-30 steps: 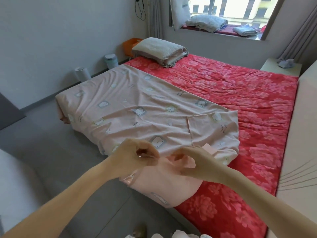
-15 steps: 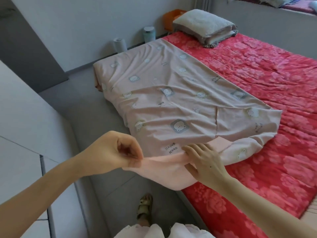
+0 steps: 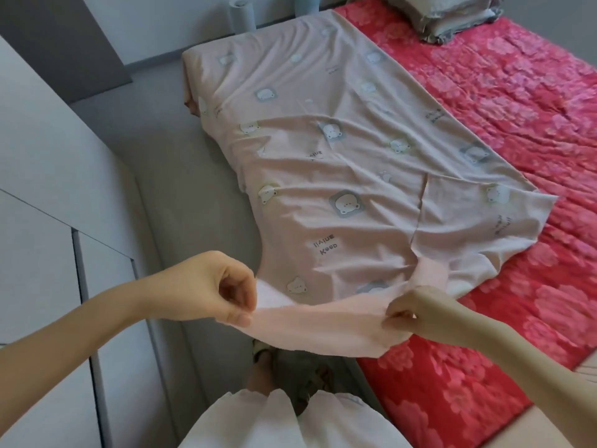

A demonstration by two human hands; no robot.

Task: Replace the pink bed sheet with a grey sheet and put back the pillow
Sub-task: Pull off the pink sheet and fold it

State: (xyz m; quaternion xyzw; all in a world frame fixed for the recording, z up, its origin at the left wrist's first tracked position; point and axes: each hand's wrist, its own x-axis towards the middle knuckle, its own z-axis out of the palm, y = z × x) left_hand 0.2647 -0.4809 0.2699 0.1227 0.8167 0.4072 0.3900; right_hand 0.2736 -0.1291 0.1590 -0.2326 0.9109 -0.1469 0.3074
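The pink bed sheet point(image 3: 339, 163) with small bear prints lies folded over the left half of the bed, its far corner still hooked on the mattress. My left hand point(image 3: 213, 286) pinches the sheet's near edge at the left. My right hand point(image 3: 416, 310) grips the same edge further right, so the hem stretches taut between both hands above the bed's corner. A grey-edged pillow point(image 3: 452, 14) rests at the far end of the bed. No grey sheet is in view.
A red floral quilted mattress cover point(image 3: 504, 130) lies bare on the right half. White cabinet fronts point(image 3: 48, 221) stand close on the left, with a narrow grey floor strip point(image 3: 181, 195) between them and the bed. My sandalled feet point(image 3: 268, 354) stand at the bed's corner.
My hands have moved apart along the sheet's near edge, pulling it taut. The view has tilted down and swung left, so the window has left the frame.
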